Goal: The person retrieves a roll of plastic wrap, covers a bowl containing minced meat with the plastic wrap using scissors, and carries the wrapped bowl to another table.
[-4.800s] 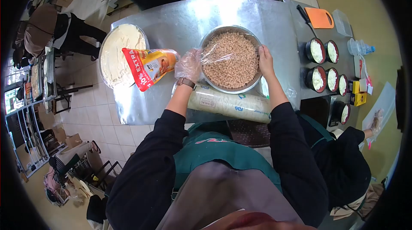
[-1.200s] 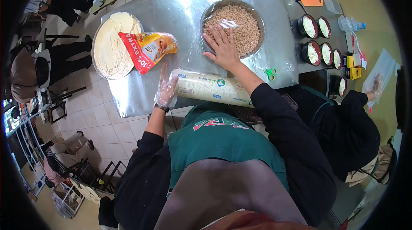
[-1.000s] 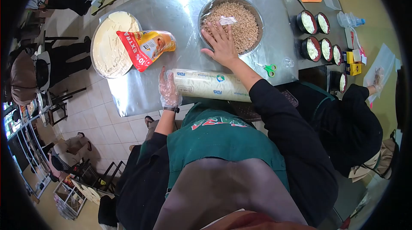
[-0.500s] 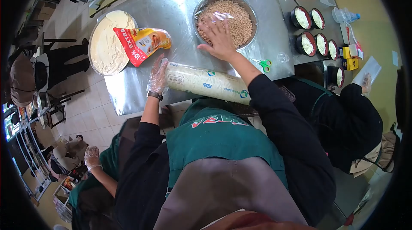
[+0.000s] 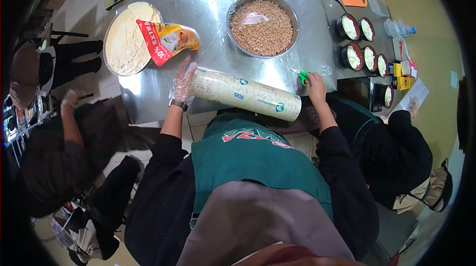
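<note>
Scissors — green-handled — touch the right hand (curled, palm down).

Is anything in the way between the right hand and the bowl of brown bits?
Yes: the scissors, at the fingers of the right hand, toward the bowl. Nothing else visible stands between.

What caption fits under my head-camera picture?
Gloved left hand at the big roll, bare right hand at green scissors, near a full bowl.

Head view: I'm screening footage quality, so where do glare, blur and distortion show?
Head view: wide-lens distortion bends the steel table; glare whitens it in patches and streaks the plastic film over the bowl; the person at left looks blurred.
</note>
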The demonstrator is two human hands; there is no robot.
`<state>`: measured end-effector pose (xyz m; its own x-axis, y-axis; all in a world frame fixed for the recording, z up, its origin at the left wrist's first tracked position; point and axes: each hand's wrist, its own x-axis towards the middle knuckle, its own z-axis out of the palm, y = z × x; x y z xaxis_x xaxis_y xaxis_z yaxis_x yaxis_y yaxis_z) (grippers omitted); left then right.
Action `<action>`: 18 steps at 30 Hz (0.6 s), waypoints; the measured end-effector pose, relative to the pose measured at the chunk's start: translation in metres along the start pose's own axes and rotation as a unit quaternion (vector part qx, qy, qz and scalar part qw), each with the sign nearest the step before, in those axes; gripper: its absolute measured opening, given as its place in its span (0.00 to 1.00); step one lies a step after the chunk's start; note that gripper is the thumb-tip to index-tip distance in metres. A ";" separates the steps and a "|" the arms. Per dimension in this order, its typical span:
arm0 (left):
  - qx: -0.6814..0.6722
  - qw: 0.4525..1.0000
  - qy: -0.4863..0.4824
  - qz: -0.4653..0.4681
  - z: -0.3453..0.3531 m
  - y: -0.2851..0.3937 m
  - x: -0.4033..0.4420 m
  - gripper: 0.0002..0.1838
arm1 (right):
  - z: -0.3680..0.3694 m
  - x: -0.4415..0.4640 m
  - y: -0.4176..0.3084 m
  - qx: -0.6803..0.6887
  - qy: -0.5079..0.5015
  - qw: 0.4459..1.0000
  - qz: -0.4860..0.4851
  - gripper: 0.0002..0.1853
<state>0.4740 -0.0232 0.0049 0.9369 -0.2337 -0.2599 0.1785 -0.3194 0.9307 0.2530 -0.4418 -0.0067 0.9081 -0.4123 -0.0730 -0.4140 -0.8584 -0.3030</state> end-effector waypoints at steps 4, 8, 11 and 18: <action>-0.006 1.000 -0.003 0.026 -0.002 -0.015 0.004 0.27 | 0.013 0.001 0.005 -0.041 0.016 0.999 -0.021 0.19; -0.079 0.997 -0.004 0.007 0.002 -0.021 0.005 0.26 | 0.013 0.005 0.016 -0.055 -0.006 0.998 -0.014 0.19; -0.115 0.993 -0.006 0.000 0.001 -0.035 0.009 0.25 | 0.004 0.007 0.048 0.144 -0.092 0.977 0.126 0.22; -0.056 0.998 -0.018 -0.011 -0.005 -0.044 0.011 0.28 | -0.079 -0.004 0.054 0.435 -0.417 0.758 0.248 0.21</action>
<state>0.4781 -0.0071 -0.0374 0.9213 -0.2608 -0.2884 0.2340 -0.2206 0.9469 0.2224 -0.5108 0.0527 0.5267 0.0296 -0.8495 -0.8500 0.0153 -0.5265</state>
